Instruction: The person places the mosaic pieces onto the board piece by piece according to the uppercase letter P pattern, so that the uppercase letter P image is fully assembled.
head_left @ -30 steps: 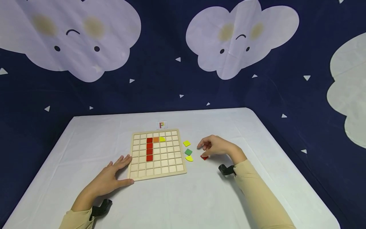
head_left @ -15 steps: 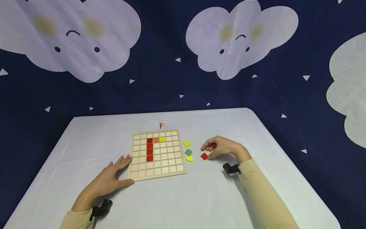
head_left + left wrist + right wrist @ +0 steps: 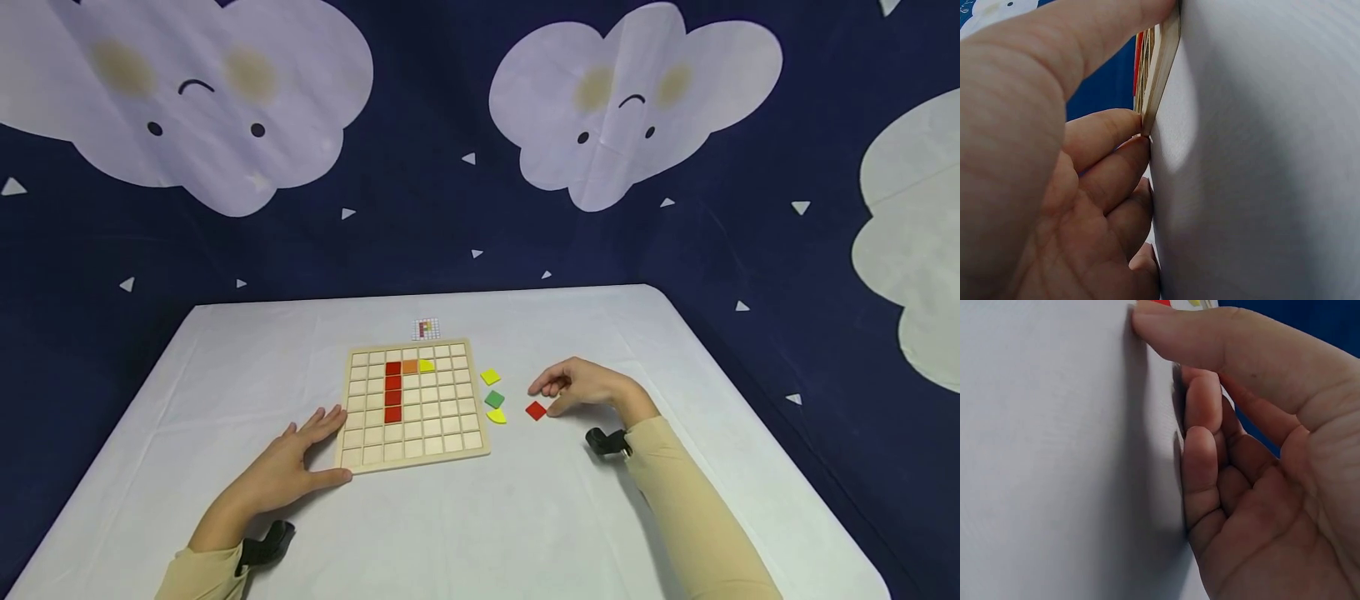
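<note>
The left hand (image 3: 291,468), fingers spread, touches the wooden grid board (image 3: 412,412). Near the right hand (image 3: 585,385), thumb and forefinger parted, a red tile (image 3: 536,411) on the table (image 3: 435,542) points one corner nearward; boardward lie a yellow quarter-circle (image 3: 497,416), green tile (image 3: 494,399) and yellow square (image 3: 490,377); beyond, a card (image 3: 426,328).

"How's the board (image 3: 432,447) coloured?"
"Cream grid; red tiles (image 3: 393,383), an orange tile (image 3: 409,367), a yellow tile (image 3: 426,365)."
"Loose ones?"
"Two yellow pieces (image 3: 491,377), a green piece (image 3: 494,399), a red piece (image 3: 536,410); white surface (image 3: 525,517)."
"And the backdrop (image 3: 420,250)?"
"Navy, patterned with pale clouds (image 3: 637,150)."
</note>
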Tool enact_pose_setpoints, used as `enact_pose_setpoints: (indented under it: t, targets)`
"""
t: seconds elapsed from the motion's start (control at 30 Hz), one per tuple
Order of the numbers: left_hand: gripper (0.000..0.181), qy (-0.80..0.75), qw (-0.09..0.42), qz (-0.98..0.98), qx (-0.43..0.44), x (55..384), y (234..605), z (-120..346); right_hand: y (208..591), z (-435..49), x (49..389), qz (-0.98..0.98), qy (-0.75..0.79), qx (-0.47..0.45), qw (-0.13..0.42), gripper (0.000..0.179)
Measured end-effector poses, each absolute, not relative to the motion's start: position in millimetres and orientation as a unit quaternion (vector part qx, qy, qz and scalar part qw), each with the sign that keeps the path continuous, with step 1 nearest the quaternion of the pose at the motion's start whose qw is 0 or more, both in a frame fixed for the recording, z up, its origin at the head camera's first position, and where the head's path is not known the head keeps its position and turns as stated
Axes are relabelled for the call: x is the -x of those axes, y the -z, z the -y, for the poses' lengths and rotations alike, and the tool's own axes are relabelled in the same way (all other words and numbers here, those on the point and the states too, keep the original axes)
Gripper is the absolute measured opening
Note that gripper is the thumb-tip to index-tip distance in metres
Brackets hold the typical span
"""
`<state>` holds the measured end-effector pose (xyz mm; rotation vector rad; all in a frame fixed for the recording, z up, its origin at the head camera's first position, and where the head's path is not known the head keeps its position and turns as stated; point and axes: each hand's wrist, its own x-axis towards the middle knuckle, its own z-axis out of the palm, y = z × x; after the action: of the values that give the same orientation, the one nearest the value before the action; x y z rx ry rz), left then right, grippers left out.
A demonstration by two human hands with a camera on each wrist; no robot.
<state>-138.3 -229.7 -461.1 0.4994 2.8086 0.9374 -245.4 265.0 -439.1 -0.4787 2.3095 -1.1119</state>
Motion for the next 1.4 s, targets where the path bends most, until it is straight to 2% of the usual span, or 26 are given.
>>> enact_pose_setpoints:
  t: [0.63, 1.4]
  targets:
    - [0.101, -0.316, 0.069, -0.931, -0.167, 136.7, 460.0, 229.6, 443.1, -262.8, 243.6, -0.862, 0.401, 0.181, 0.252, 0.033]
    - [0.101, -0.311, 0.065, -0.933, -0.169, 137.4, 460.6, 228.4, 443.6, -260.3, 239.7, -0.880, 0.370, 0.198, 0.224, 0.031]
